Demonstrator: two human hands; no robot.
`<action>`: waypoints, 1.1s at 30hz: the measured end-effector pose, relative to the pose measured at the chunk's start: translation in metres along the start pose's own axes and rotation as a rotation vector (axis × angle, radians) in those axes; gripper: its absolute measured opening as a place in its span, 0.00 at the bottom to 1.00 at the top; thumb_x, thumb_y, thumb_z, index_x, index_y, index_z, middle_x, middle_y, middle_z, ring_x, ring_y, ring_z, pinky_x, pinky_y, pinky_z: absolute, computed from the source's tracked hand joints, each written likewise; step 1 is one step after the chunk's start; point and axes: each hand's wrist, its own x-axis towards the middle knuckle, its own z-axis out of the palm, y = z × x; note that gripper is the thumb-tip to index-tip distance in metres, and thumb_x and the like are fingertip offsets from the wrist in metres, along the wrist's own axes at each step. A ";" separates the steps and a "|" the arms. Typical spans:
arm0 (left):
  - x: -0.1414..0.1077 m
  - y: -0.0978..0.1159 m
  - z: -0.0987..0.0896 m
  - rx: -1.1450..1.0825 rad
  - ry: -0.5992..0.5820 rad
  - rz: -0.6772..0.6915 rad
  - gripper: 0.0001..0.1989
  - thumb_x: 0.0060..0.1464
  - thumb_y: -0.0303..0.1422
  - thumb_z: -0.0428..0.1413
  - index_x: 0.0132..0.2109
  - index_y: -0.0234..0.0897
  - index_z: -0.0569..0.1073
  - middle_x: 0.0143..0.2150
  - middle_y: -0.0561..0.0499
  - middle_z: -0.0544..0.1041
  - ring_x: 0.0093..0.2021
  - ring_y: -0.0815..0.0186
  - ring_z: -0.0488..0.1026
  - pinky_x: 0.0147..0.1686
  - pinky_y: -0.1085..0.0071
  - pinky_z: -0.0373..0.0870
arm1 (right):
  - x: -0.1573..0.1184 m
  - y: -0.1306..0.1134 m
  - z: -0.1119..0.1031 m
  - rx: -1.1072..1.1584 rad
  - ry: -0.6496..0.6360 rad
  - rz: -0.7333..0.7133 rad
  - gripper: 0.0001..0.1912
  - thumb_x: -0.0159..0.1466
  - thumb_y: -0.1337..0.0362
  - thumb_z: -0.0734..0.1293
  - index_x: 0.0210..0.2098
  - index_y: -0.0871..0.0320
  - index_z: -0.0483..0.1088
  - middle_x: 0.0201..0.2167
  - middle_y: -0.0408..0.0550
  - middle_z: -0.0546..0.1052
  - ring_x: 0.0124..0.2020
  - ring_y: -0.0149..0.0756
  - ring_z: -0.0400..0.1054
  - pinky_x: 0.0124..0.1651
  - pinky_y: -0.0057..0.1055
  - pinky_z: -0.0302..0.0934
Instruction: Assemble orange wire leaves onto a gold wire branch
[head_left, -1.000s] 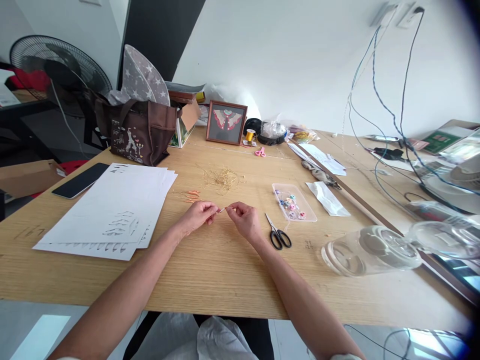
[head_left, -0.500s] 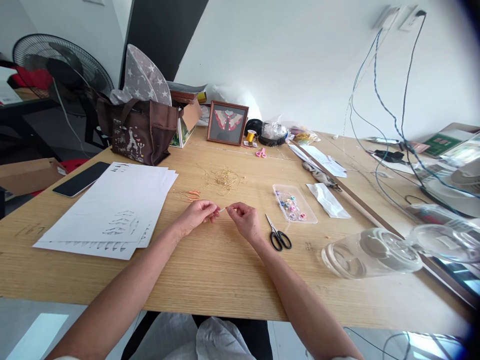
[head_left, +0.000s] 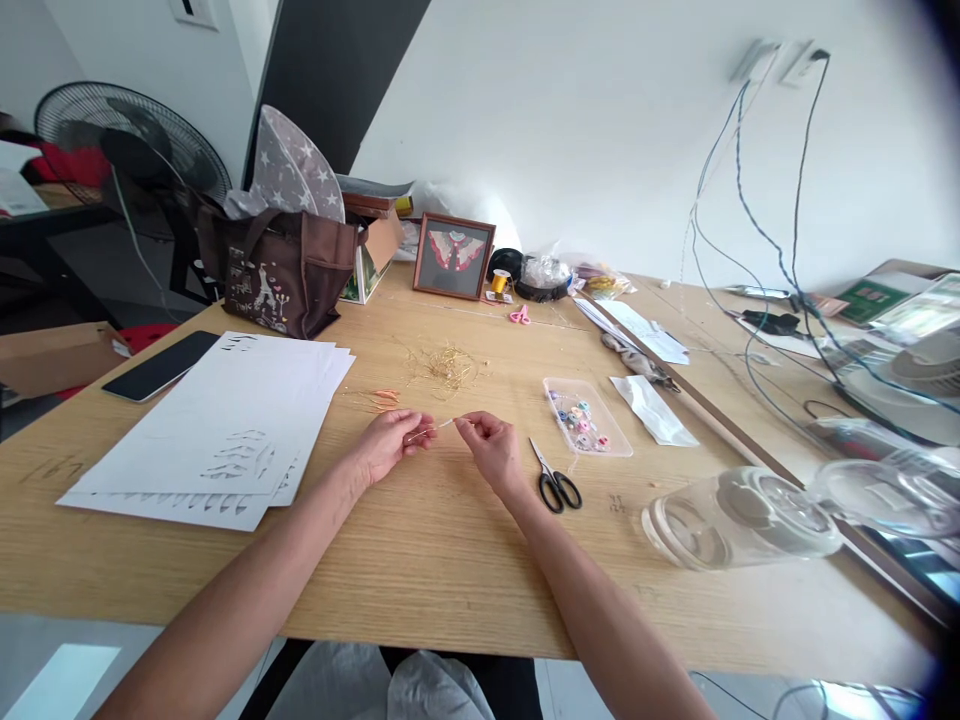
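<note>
My right hand (head_left: 491,447) pinches the end of a small, thin white piece (head_left: 445,423) between thumb and forefinger. From it a fine wire (head_left: 420,434) runs across the curled fingers of my left hand (head_left: 397,442), which holds it loosely. Both hands are just above the table. Beyond my left hand lie several slim orange pieces on wires (head_left: 385,400). A loose tangle of gold wire (head_left: 448,367) is farther back. Scissors with black handles (head_left: 553,480) lie right of my right hand, near a clear tray (head_left: 621,447) of small coloured spools.
White printed sheets (head_left: 180,410) and a dark tablet-like slab (head_left: 161,368) lie at left, before a brown bag (head_left: 292,270). A picture frame (head_left: 453,256), yellow thread spool (head_left: 499,282) and pink scissors (head_left: 519,315) stand or lie behind. A clear bottle (head_left: 739,515) lies at right.
My left fingers have loosened, and the wire across them now shows. My right hand keeps its pinch on the white piece. The view has tilted up slightly.
</note>
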 end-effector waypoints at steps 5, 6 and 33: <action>-0.003 -0.011 0.016 0.179 0.039 0.233 0.15 0.43 0.35 0.61 0.38 0.32 0.74 0.30 0.49 0.76 0.27 0.71 0.70 0.27 0.74 0.63 | 0.001 0.002 0.000 0.175 0.065 0.112 0.20 0.53 0.49 0.64 0.27 0.61 0.70 0.13 0.38 0.60 0.15 0.24 0.49 0.18 0.24 0.46; -0.004 -0.013 0.020 0.207 0.058 0.295 0.15 0.43 0.36 0.60 0.39 0.32 0.74 0.29 0.50 0.76 0.27 0.70 0.70 0.30 0.73 0.65 | 0.001 0.001 0.001 0.199 0.064 0.125 0.20 0.53 0.49 0.64 0.27 0.61 0.70 0.13 0.38 0.60 0.15 0.25 0.50 0.18 0.24 0.46; -0.009 -0.010 0.029 0.050 0.149 0.334 0.11 0.45 0.35 0.58 0.23 0.32 0.70 0.19 0.55 0.67 0.19 0.75 0.60 0.21 0.76 0.56 | -0.010 -0.004 0.015 0.158 0.065 -0.016 0.16 0.54 0.53 0.65 0.26 0.62 0.70 0.12 0.34 0.52 0.16 0.23 0.43 0.18 0.24 0.40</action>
